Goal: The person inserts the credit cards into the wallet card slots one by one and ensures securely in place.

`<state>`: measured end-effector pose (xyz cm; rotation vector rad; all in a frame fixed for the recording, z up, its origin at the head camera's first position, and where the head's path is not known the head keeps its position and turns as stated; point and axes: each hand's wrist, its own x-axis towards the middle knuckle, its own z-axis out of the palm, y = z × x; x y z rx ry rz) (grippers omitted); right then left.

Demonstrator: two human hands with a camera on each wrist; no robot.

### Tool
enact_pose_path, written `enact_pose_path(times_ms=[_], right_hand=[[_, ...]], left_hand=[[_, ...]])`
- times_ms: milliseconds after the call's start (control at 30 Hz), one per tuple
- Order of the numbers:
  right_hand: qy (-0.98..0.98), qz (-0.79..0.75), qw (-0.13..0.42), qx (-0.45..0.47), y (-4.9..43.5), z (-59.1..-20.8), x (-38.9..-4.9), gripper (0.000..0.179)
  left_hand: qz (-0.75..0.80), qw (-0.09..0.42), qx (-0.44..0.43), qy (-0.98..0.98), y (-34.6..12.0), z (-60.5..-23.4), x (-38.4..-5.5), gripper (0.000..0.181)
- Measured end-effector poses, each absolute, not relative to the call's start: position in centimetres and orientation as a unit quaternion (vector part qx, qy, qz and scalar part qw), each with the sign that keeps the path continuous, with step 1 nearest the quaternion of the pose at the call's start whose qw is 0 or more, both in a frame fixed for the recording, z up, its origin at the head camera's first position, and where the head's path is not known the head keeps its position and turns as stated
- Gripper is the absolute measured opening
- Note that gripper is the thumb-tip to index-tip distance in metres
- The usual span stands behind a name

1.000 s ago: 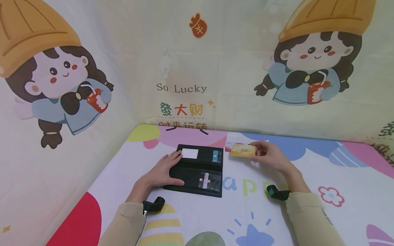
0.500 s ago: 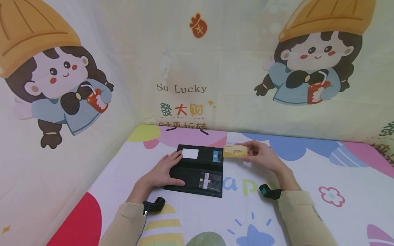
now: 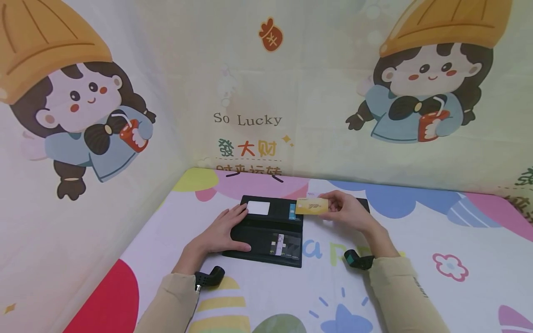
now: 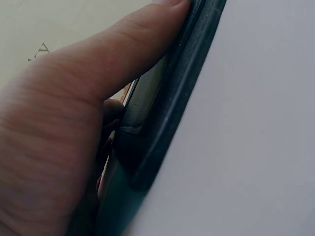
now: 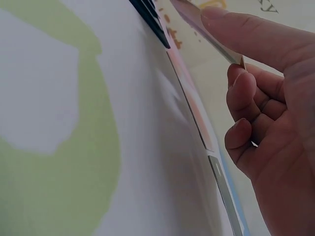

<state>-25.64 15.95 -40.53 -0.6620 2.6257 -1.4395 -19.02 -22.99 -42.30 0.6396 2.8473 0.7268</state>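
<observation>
Your right hand point(image 3: 347, 212) pinched the yellow card point(image 3: 311, 206) by its right end, long axis running leftward, free end overlapping the open wallet's point(image 3: 260, 239) upper right edge. Your left hand point(image 3: 218, 232), fingers extended, rested across the wallet's left side, farther from the card.

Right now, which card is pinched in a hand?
The yellow card, pinched in the right hand at the edge of the open black wallet. The blue card sits in the wallet's far half, with no fingers on it.
</observation>
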Motion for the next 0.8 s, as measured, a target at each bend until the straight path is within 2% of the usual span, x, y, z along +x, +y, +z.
enact_pose_path(times_ms=[800], right_hand=[[0.874,-0.430,0.034,-0.224,13.8,-41.0,-25.9,0.057]], left_hand=[[0.240,0.067,0.209,0.946,-23.0,-42.3,-18.9,0.114]])
